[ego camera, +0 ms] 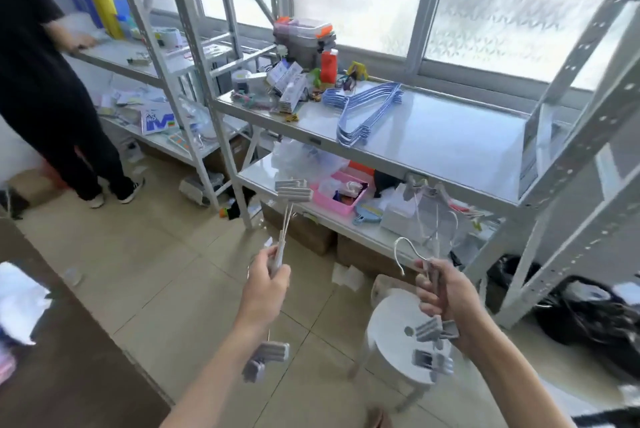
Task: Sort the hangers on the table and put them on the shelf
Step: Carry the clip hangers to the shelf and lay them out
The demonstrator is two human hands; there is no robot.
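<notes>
Both forearms extended forward, bare. Left hand [268, 284] fisted, thumb side up, closed around a grey clip-hanger bundle [292, 190]. Right hand [445, 296] fisted, knuckles left, gripping a second clip-hanger bundle [434, 330].

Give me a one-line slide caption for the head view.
Left hand and right hand each grip a bundle of grey clip hangers before the shelf, where blue hangers already lie.
</notes>
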